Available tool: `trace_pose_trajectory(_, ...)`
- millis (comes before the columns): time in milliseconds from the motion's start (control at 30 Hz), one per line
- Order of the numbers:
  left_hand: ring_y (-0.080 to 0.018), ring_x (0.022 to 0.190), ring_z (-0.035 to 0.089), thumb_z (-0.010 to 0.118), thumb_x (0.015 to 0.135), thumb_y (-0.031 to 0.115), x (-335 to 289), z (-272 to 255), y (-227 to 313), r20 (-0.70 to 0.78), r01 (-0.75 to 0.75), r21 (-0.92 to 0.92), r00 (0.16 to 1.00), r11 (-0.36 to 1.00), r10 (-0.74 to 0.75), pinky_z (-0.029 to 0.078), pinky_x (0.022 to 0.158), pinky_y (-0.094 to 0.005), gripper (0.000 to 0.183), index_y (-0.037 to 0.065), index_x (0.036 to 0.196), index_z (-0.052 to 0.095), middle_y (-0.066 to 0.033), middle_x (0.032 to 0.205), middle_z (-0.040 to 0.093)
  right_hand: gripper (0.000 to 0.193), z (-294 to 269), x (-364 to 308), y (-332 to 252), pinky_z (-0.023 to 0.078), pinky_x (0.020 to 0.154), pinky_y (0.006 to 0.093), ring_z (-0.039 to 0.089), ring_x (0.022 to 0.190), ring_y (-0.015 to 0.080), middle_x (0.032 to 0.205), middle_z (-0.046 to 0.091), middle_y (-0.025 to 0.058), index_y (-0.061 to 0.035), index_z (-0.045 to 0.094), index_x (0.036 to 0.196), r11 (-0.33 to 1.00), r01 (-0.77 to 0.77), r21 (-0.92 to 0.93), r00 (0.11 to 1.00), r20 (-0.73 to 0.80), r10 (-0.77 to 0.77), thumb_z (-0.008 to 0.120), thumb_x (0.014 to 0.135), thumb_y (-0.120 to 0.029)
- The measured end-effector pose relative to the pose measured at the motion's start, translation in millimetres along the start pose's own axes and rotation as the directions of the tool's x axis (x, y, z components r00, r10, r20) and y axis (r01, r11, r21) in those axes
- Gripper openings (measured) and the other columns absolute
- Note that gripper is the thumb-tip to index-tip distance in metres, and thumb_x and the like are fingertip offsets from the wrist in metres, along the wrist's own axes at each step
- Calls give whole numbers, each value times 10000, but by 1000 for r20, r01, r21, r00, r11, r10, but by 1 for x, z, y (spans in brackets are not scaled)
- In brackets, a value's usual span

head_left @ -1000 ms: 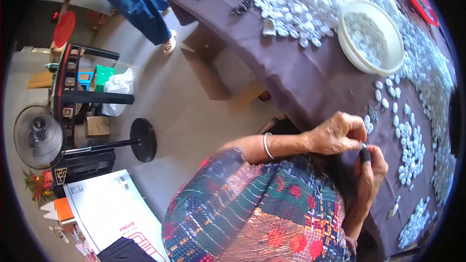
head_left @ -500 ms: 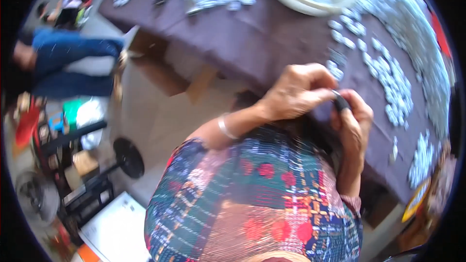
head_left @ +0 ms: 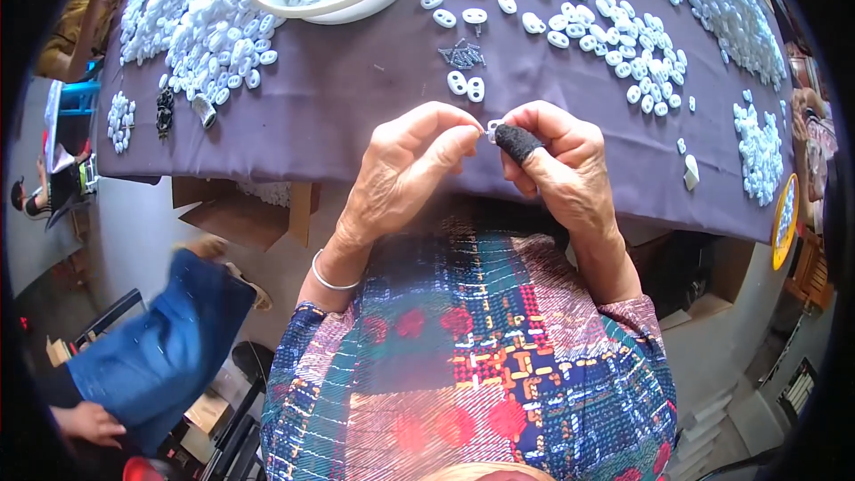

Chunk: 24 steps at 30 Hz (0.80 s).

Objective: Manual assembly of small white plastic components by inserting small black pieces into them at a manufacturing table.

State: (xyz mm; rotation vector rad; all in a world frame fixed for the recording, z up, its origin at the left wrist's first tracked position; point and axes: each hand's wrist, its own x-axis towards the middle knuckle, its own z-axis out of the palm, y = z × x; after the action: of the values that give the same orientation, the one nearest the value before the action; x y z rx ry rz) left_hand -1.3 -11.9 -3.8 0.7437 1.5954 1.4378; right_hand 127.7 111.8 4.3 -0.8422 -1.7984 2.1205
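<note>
My right hand (head_left: 561, 156) is closed, its thumb wrapped in a black cloth cover (head_left: 517, 142), and pinches a small white plastic piece (head_left: 492, 129). Thumb and forefinger of my left hand (head_left: 417, 156) meet at that piece's left side, closed on a thin shiny bit that looks like a small screw (head_left: 483, 132). Both hands are just above the table's near edge. Beyond them lie two white oval pieces with two holes (head_left: 466, 86) and a little pile of dark screws (head_left: 462, 54).
A brown cloth covers the table (head_left: 383, 67). A cream bowl (head_left: 343, 9) of white pieces stands at the back, heaps of pieces (head_left: 218, 44) to its left. More pieces (head_left: 637, 49) are scattered at right. A person in blue trousers (head_left: 169, 347) is at lower left.
My view has turned, so the table now spreads across the top. My hands, drawn together at the white piece, appear farther left. The person in blue trousers appears lower.
</note>
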Motion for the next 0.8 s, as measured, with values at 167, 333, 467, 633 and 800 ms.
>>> trace_pose_trajectory(167,-55,678,507,578,887,130,1,6,-1,-13,-15,45,1000,999,16,422,613,-186,127,9,906,611,-5,764,591,81,-2,-1,4,310,426,144,433,508,2,656,554,-12,2,574,929,997,62,-37,998,15,-61,540,879,-52)
trace_pose_trajectory(333,-81,671,517,596,862,93,7,10,-7,-30,-137,150,989,979,143,426,609,-218,104,-9,880,593,-30,731,572,72,-5,1,4,309,429,142,434,512,-2,657,551,-22,-9,576,915,996,54,-75,999,-2,-54,547,875,-62)
trace_pose_trajectory(467,-138,646,530,602,837,44,12,13,-15,-52,-227,214,969,950,243,431,594,-263,72,-19,854,573,-76,706,552,65,-4,5,7,311,429,143,436,514,-5,653,547,-29,-16,578,905,997,35,-73,999,-19,-36,551,868,-63)
trace_pose_trajectory(633,-187,616,514,581,836,12,15,16,-16,-56,-297,286,944,911,325,417,573,-286,38,-14,842,554,-90,703,515,61,-5,9,9,316,438,144,439,518,-6,650,542,-36,-19,583,897,994,26,-103,999,-22,-28,544,865,-53)
trace_pose_trajectory(800,-191,598,502,589,826,2,17,14,-17,-26,-301,293,946,908,322,404,554,-289,49,-13,828,543,-92,693,497,82,-6,11,6,318,445,149,438,527,-5,644,530,-45,-18,587,885,995,-18,-99,1000,7,19,523,835,-11)
